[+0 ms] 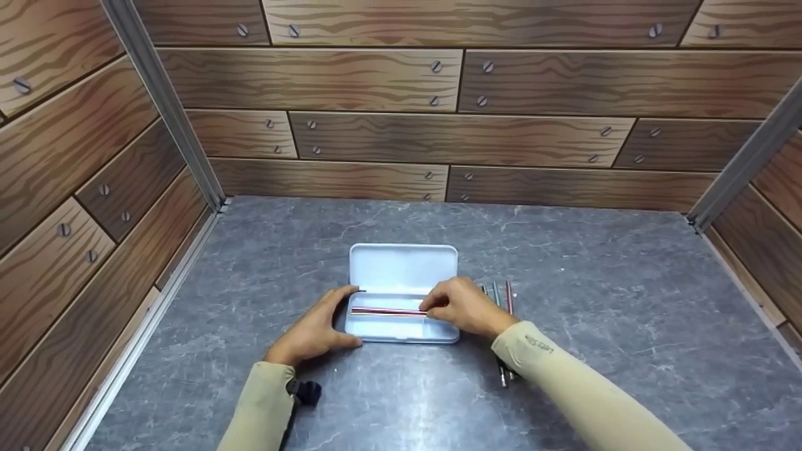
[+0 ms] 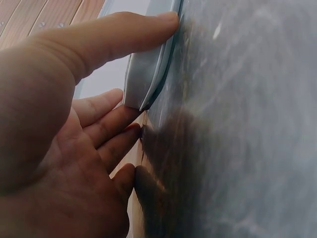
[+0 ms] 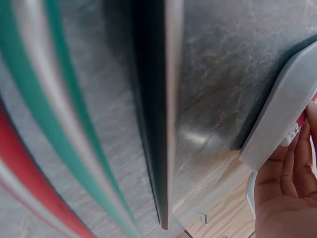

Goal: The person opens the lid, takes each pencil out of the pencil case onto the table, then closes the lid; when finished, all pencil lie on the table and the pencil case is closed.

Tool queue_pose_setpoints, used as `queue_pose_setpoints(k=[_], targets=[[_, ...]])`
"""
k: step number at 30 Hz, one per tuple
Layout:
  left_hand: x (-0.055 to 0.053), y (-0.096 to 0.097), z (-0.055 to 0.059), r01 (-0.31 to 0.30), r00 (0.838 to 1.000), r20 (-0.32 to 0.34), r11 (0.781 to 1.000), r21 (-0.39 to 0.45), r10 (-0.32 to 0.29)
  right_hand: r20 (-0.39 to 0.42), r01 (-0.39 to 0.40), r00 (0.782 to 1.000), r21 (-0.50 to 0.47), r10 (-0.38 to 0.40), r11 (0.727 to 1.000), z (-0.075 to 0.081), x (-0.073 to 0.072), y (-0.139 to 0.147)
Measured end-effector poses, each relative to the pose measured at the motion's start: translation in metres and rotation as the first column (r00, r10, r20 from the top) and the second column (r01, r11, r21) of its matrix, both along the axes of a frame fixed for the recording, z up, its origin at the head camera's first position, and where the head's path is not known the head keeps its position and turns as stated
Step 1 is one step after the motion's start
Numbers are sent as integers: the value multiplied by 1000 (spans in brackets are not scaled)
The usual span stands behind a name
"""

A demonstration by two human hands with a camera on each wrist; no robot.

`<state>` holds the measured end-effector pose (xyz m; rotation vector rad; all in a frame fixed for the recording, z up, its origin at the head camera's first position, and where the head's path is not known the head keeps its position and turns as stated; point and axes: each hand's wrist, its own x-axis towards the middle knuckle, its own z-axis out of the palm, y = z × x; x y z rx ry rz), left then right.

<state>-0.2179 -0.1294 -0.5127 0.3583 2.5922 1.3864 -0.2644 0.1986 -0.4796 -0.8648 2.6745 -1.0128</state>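
Observation:
An open white pencil case lies on the table with its lid tipped back. Inside it, red and light-coloured pencils run lengthwise. My right hand reaches over the case's right end and pinches a red pencil there. Its white eraser shows beside the fingers in the right wrist view. At the left end, my left hand holds the case between the thumb, along the front edge, and the fingers, round the left side. The left wrist view shows that thumb lying across the case's edge.
To the right of the case, partly under the right forearm, lie several more pencils: a red pencil, a green pencil and a black pencil. The grey marbled table is enclosed by wood-patterned walls.

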Motion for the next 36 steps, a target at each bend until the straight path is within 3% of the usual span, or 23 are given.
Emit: queue_pose_setpoints(k=[11,22,29,36], targets=[[4,6,-7,8,1000,7,1000,25,-8,6,-9,1000,-47,9,999,0,8,12],[3,0,-2,9,1000,11,1000,1,-9,-5,-4,1000,-70,4,998,4,20,27],[1,-2,-1,8,1000,5,1000,-5,-8,-49,33,998,-110,-39,993,5,27,47],[1,-7,-1,17,1000,11,999,-27,-17,24,136,991,-143,-134,980,8,43,68]])
